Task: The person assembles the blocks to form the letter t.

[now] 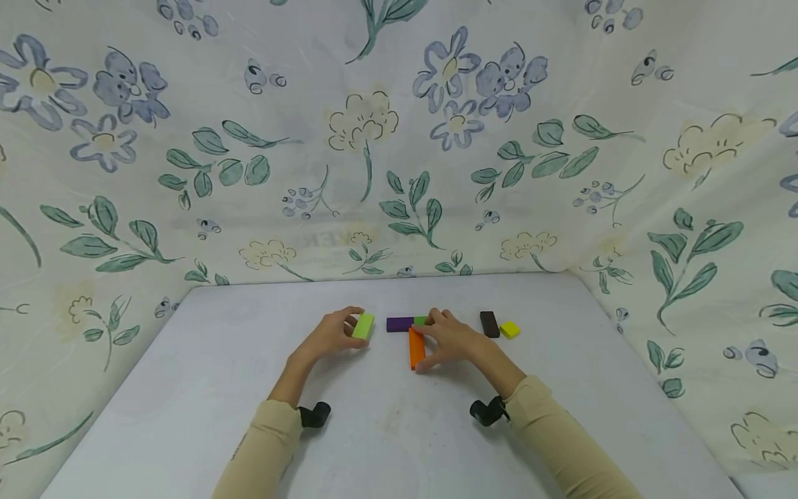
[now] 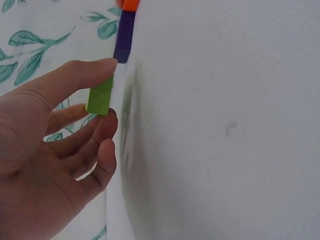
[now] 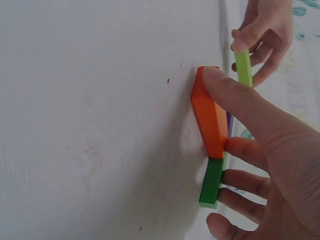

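Observation:
My left hand (image 1: 330,334) pinches a lime-green block (image 1: 364,326) between thumb and fingertips. In the left wrist view that lime-green block (image 2: 100,96) looks raised off the table, with the hand's shadow beside it. My right hand (image 1: 451,338) grips an orange block (image 1: 416,348) by its two ends, thumb at the near end and a finger at the far end. Just behind the orange block lie a purple block (image 1: 400,324) and a green block (image 3: 212,182), end to end in a row. The right fingers partly hide the green one in the head view.
To the right of my right hand lie a dark brown block (image 1: 489,324) and a small yellow block (image 1: 510,329). All rest on a white table (image 1: 393,430). A flower-patterned cloth (image 1: 299,152) rises behind the table's back edge and along its sides.

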### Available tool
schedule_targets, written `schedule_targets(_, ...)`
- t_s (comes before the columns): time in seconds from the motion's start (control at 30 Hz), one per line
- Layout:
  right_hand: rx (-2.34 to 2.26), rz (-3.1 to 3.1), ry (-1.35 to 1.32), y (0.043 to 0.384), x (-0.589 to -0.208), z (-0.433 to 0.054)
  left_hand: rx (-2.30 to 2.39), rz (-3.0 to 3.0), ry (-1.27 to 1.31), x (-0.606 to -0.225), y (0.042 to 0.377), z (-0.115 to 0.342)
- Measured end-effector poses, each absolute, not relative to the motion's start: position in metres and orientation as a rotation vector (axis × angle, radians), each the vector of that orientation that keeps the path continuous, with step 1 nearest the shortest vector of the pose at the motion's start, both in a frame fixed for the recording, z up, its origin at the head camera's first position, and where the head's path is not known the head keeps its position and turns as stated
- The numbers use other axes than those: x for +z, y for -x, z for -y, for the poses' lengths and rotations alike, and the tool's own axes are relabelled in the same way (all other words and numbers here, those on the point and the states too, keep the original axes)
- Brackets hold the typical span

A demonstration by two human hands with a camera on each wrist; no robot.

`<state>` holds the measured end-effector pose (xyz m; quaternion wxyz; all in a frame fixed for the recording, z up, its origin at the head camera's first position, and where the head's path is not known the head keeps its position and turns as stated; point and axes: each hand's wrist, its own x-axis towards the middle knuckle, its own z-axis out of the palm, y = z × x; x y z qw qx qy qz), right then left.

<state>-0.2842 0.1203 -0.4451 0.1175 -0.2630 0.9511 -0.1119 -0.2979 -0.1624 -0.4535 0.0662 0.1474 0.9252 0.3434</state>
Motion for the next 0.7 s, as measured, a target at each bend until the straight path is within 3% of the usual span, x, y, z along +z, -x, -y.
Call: schedule_targets(0.7, -0.305, -2.786, 0.751, 0.285, -0.445, -0.120, 1.026, -2.779, -0.454, -0.458, 0.312, 0.133)
